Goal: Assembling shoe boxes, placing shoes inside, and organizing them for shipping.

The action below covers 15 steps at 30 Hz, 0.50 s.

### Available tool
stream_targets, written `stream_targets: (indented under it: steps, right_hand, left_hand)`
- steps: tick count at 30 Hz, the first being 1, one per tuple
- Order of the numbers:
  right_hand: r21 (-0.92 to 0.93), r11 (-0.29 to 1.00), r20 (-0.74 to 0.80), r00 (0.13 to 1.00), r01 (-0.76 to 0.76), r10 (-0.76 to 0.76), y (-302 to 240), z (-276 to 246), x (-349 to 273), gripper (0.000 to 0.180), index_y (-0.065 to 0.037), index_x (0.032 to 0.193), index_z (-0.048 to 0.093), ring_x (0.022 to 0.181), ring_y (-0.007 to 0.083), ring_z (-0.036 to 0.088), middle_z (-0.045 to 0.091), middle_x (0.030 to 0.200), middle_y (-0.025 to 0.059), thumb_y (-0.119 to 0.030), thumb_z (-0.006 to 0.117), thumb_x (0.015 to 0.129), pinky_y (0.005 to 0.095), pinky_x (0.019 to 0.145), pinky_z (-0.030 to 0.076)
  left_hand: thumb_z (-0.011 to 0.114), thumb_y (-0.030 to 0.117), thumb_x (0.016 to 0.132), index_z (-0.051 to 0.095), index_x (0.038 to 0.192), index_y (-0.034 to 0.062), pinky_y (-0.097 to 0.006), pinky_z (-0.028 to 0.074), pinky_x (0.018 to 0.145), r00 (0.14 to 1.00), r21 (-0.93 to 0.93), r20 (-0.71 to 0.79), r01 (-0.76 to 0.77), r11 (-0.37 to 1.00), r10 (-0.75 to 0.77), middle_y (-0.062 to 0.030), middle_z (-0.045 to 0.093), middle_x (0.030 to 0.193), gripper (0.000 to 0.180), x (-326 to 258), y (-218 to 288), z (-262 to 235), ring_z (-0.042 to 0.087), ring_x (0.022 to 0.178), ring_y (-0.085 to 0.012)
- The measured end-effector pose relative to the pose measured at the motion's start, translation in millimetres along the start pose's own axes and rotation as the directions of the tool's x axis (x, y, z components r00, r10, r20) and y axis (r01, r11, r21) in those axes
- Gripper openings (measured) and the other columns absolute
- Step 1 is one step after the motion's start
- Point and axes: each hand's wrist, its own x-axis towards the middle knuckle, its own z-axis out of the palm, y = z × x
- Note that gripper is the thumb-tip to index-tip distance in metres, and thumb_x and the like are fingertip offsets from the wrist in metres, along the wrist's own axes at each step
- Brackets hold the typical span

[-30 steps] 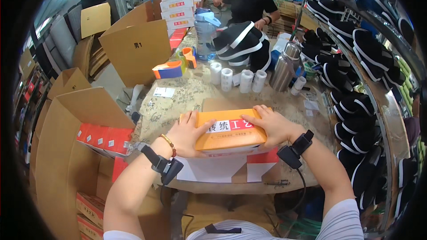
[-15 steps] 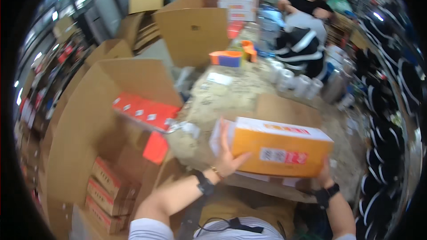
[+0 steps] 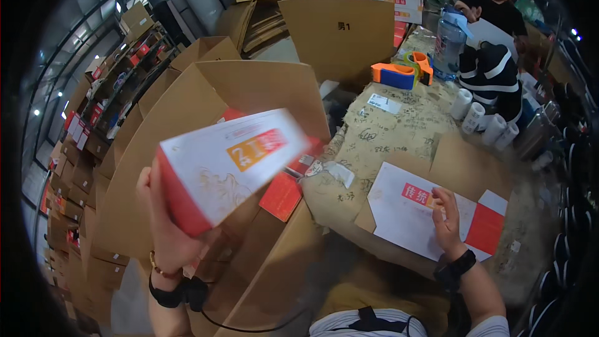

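Note:
My left hand (image 3: 178,237) grips the end of a white and red printed shoe box (image 3: 234,159), tilted and slightly blurred. That box hangs over a large open cardboard carton (image 3: 146,162) on my left, where red boxes (image 3: 282,196) lie inside, partly hidden. On the work surface, a flat white and red box piece (image 3: 405,228) rests on brown cardboard. Above it is my right hand (image 3: 446,221), holding nothing, its fingers apart and a little bent; whether it touches the piece I cannot tell.
Orange tape dispensers (image 3: 399,75), a big clear bottle (image 3: 449,43) and several white rolls (image 3: 474,115) stand on the wrapped table (image 3: 368,143). Another open carton (image 3: 337,37) is beyond. A co-worker (image 3: 499,12) is at the far right, behind black-and-white striped goods (image 3: 493,78).
Both hands held the box over the table. Now my left hand alone has it, carried left over the carton and turned; my right hand has let go. The flat white piece is uncovered.

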Motion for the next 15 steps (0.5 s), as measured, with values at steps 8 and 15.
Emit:
stream_targets:
  steps: [8, 15]
  right_hand:
    - [-0.224, 0.974, -0.056, 0.998, -0.023, 0.011, 27, 27, -14, 0.026, -0.002, 0.107, 0.059, 0.100, 0.0349, 0.053, 0.057, 0.107, 0.0169, -0.013, 0.060, 0.084, 0.0403, 0.088, 0.042]
    - [-0.479, 0.872, 0.061, 0.995, 0.100, -0.080, 11, 26, 3, 0.028, -0.005, 0.102, 0.061, 0.094, 0.0335, 0.053, 0.057, 0.100, 0.0137, -0.015, 0.065, 0.076, 0.0421, 0.085, 0.041]
  left_hand:
    - [0.085, 0.040, 0.052, 0.037, 0.144, 0.0237, -0.052, 0.040, 0.093, 0.856, 0.409, 0.250, 0.329, 0.851, -0.452, -0.0231, 0.038, 0.130, 0.105, -38, -192, 155, 0.036, 0.121, -0.0422]
    - [0.073, 0.057, 0.069, 0.015, 0.152, 0.0179, -0.054, 0.016, 0.111, 0.682, 0.095, 0.497, 0.572, 0.815, -0.537, -0.0263, 0.014, 0.146, 0.109, -113, -238, 262, 0.012, 0.135, -0.0451]
